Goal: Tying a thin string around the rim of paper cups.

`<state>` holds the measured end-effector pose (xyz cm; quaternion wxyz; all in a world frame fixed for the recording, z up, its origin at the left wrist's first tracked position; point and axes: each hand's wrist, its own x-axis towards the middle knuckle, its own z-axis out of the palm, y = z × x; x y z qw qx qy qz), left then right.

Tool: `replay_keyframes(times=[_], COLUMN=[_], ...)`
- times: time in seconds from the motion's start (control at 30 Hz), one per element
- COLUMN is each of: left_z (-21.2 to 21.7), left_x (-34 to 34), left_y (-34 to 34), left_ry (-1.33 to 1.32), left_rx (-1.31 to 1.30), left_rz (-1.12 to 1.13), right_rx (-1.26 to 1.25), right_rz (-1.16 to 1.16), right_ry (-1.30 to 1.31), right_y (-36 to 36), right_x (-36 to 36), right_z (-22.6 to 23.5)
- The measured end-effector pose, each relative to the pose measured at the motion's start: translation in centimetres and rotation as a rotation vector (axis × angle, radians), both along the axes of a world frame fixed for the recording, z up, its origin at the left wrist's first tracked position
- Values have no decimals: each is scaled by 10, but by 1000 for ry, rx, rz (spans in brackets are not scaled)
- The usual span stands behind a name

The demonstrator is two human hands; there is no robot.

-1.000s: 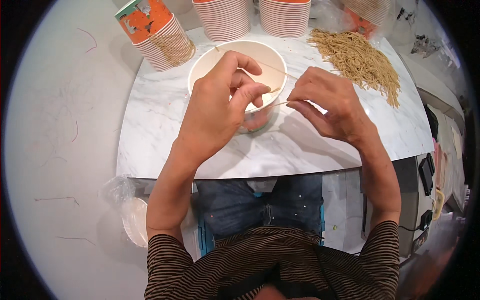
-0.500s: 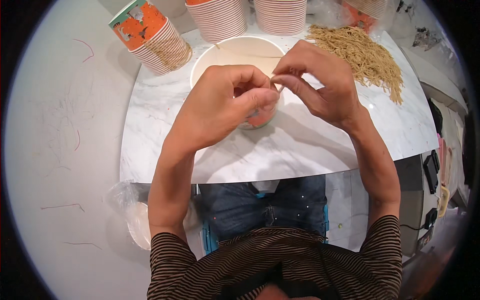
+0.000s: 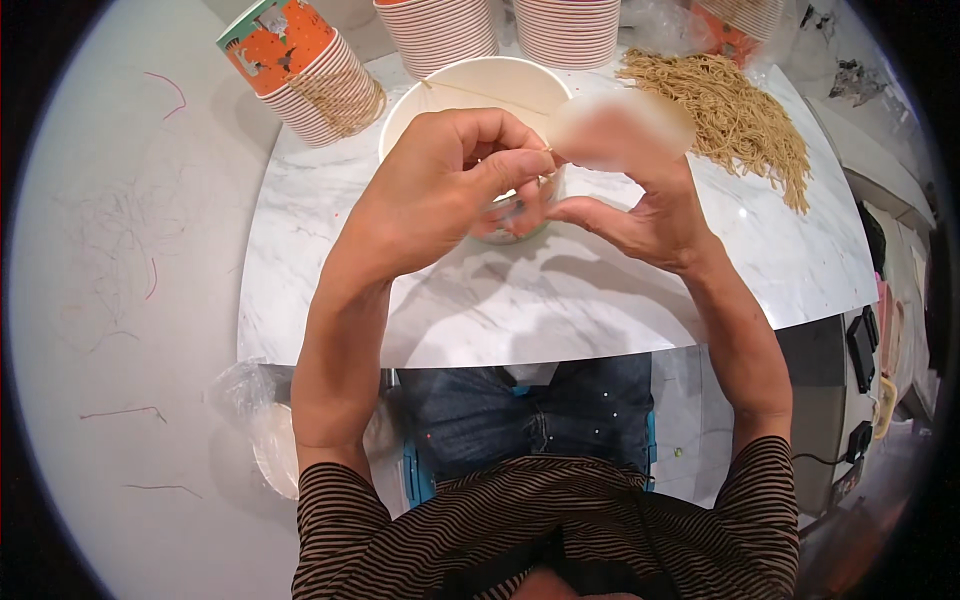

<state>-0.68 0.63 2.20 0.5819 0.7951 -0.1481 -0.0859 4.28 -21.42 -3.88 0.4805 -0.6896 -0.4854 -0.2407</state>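
A large white paper tub (image 3: 405, 112) with a printed outer side stands on the table. A thin tan cord (image 3: 475, 95) crosses its mouth from the far left rim toward the right. In front of the tub, my left hand (image 3: 420, 190) is closed, thumb and forefinger pinching a small end of cord at their tips. Close beside those tips is my right hand (image 3: 655, 190), thumb stretched well apart from its fingers, which are blurred. Whether a finger of it touches the cord end I cannot make out.
On the marbled white table (image 3: 600, 310), a heap of tan cords (image 3: 720, 115) lies at the far right. Two stacks of tubs (image 3: 437, 35) stand behind. A tilted stack (image 3: 300, 75) with cord around it leans at the far left. Below left hangs a clear plastic bag (image 3: 250, 395).
My right thumb has come away from the pinch at the fingertips and is now spread downward. Both hands have shifted slightly away from me; the left keeps its pinch.
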Motion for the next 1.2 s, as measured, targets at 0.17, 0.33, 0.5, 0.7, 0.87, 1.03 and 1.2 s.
replay_keyframes(times=[0.17,0.33,0.5,0.7,0.87,1.03,1.2], left_z=[-5,-6,3,5,-2,-1,-10], left_x=[3,3,0,-3,-4,-7,-13], left_y=[-4,-3,-4,3,-6,-14,-23], left_ry=[-79,-86,-19,-45,-89,-115,-376], left_rx=[16,45,20,40,-90,-23,172], left_rz=[0,46,22,17,74,138,202], right_rx=[-20,41,27,7,25,42,15], right_rz=[-20,4,14,34,36,25,-17], right_ry=[3,116,159,170,164,144,185], right_y=[-1,-1,-4,-2,-2,0,1], right_x=[1,2,5,7,6,8,5], right_z=[-7,-5,-6,-8,-12,-16,-18])
